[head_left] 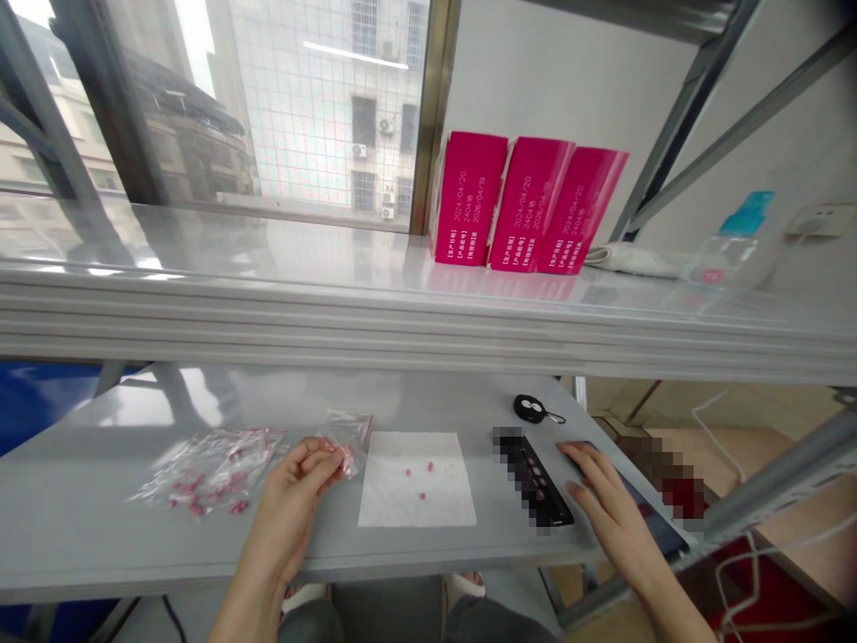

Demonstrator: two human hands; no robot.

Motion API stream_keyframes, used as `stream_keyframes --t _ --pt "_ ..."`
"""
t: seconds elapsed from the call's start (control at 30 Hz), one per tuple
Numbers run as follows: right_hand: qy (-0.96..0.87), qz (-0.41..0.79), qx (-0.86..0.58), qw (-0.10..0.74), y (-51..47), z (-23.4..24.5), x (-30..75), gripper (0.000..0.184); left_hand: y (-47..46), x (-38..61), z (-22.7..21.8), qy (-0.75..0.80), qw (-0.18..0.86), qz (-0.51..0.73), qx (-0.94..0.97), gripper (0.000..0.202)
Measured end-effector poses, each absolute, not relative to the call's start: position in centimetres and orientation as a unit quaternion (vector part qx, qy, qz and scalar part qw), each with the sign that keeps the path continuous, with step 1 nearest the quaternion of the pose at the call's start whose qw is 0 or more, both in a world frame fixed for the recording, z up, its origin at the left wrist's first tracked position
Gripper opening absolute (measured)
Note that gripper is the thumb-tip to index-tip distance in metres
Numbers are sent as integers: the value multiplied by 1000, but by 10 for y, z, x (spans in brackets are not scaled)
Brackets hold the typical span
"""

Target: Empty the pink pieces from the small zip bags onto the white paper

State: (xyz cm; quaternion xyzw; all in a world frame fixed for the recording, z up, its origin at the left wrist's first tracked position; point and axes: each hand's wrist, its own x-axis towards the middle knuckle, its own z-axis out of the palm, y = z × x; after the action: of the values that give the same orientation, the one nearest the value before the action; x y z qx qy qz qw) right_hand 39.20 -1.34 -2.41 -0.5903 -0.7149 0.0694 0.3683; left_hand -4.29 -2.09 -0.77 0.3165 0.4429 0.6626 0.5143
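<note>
My left hand (pixel 301 478) is closed in a pinch at the near left edge of a small clear zip bag (pixel 360 438), which has pink bits inside. Just right of it lies a white paper sheet (pixel 395 507) with a few small pink pieces (pixel 429 467) on it. Left of that hand is a larger pile of clear plastic bags (pixel 220 455) holding several pink pieces. My right hand (pixel 606 496) has its fingers stretched out over the far end of a dark flat device (pixel 660 529), partly hiding it. A black elongated case (pixel 549 500), partly pixelated, lies between paper and right hand.
A black round pouch with a clip (pixel 528 409) sits near the table's back right. Across the back runs a raised shelf (pixel 268 330) carrying pink boxes (pixel 472 201), a folded cloth (pixel 633 259) and a blue-topped spray bottle (pixel 727 246). White cables (pixel 753 572) hang at right.
</note>
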Motion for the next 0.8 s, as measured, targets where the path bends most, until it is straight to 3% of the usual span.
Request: stream_keyframes --t 0.23,0.47,0.57,0.67,0.8 --pt "-817 162 -396 387 -14 39 247 37 -22 -21 -10 462 490 607 421 25" --pt "-787 294 -318 440 -19 7 155 20 -28 -1 -13 480 487 549 480 30" --pt "-774 260 -361 451 -15 -1 185 19 -29 -1 -12 493 466 550 487 33" --pt "-710 131 -497 481 -7 -7 263 23 -29 -6 -9 493 450 556 495 35" --pt "-665 95 -626 397 -11 -34 377 50 -29 -13 -7 490 460 553 492 34"
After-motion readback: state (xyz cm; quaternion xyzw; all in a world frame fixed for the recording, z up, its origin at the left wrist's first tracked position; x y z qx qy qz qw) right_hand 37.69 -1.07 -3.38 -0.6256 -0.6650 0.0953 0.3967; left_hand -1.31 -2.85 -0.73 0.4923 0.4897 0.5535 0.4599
